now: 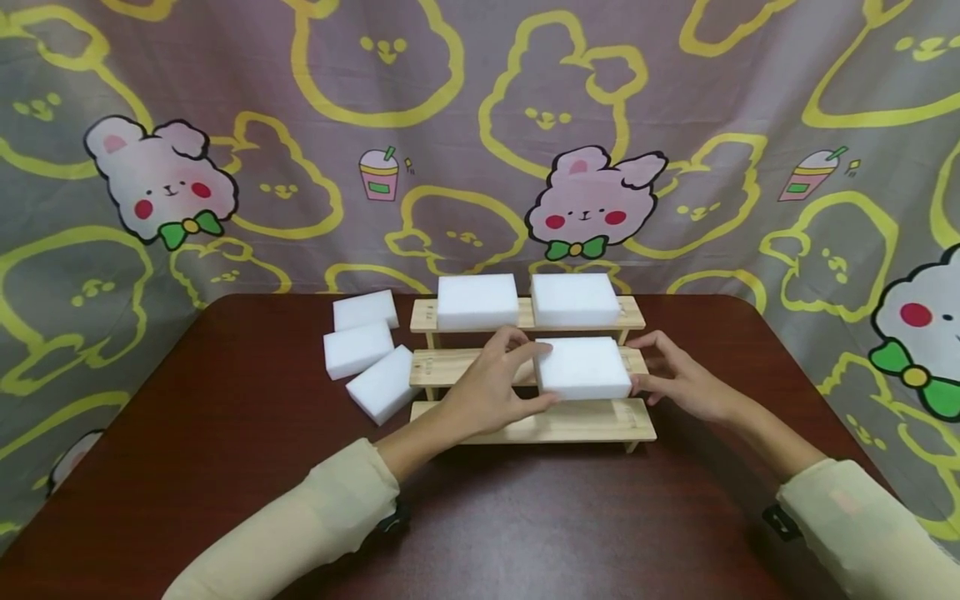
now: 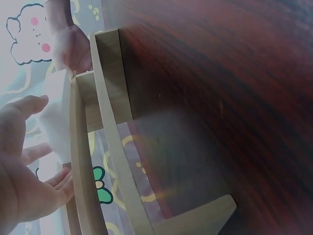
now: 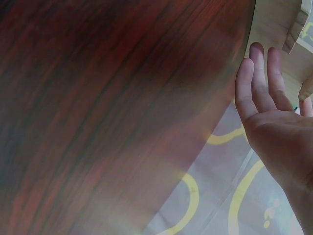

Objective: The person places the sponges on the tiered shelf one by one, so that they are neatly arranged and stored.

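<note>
A white foam block [image 1: 582, 367] lies on the right half of the middle tier of a wooden three-tier stand [image 1: 525, 427]. My left hand [image 1: 487, 383] holds its left end, index finger at the back corner and thumb at the front corner. At the block's right end, my right hand [image 1: 686, 379] has its fingertips by the edge; whether they touch it cannot be told. The right wrist view shows this hand's fingers [image 3: 261, 83] stretched out. In the left wrist view, the block [image 2: 57, 115] sits beside the left thumb and fingers.
Two more white blocks [image 1: 477, 300] [image 1: 575, 298] stand side by side on the top tier. Left of the stand, three loose blocks [image 1: 358, 350] lie on the dark red-brown table [image 1: 247, 400]. A curtain with cartoon prints [image 1: 465, 108] hangs behind and at both sides.
</note>
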`<action>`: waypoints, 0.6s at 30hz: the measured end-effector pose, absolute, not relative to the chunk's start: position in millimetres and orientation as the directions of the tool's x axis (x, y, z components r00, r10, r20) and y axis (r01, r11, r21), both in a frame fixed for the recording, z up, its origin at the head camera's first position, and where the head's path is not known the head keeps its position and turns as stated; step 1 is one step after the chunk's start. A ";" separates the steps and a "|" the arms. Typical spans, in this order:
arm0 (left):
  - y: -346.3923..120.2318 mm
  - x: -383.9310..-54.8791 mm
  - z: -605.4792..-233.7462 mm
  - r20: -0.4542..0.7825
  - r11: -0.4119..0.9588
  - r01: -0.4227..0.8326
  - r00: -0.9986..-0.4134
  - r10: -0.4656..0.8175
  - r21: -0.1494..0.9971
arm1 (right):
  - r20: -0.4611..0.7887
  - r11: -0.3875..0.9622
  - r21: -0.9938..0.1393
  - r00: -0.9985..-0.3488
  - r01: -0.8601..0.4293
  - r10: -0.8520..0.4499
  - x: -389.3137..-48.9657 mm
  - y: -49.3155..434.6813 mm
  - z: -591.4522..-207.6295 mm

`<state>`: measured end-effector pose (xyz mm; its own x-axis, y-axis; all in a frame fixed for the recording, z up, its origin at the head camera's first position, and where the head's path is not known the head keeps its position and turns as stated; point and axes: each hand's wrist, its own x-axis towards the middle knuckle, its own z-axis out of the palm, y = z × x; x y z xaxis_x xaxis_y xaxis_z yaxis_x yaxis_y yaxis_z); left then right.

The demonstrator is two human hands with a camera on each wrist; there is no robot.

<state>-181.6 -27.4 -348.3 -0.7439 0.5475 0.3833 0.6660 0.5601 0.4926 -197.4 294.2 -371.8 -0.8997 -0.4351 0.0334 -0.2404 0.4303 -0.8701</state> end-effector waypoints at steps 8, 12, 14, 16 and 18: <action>-25.7 -182.9 -348.6 0.422 0.524 0.691 -0.721 0.550 0.498 | 0.032 0.430 -0.870 -0.899 -0.240 -0.437 -198.7 294.5 -372.2; -24.5 -185.9 -348.3 0.401 0.533 0.684 -0.727 0.557 0.498 | 0.033 0.429 -0.871 -0.899 -0.241 -0.438 -198.9 294.3 -372.3; -24.2 -187.1 -347.9 0.397 0.536 0.682 -0.728 0.559 0.498 | 0.030 0.429 -0.871 -0.900 -0.237 -0.436 -198.8 294.6 -372.4; -23.5 -188.1 -347.7 0.393 0.539 0.682 -0.729 0.561 0.495 | 0.031 0.428 -0.872 -0.900 -0.236 -0.434 -198.7 295.0 -372.8; -22.7 -188.8 -347.5 0.388 0.544 0.679 -0.732 0.560 0.493 | 0.031 0.425 -0.874 -0.901 -0.234 -0.433 -198.3 295.2 -373.1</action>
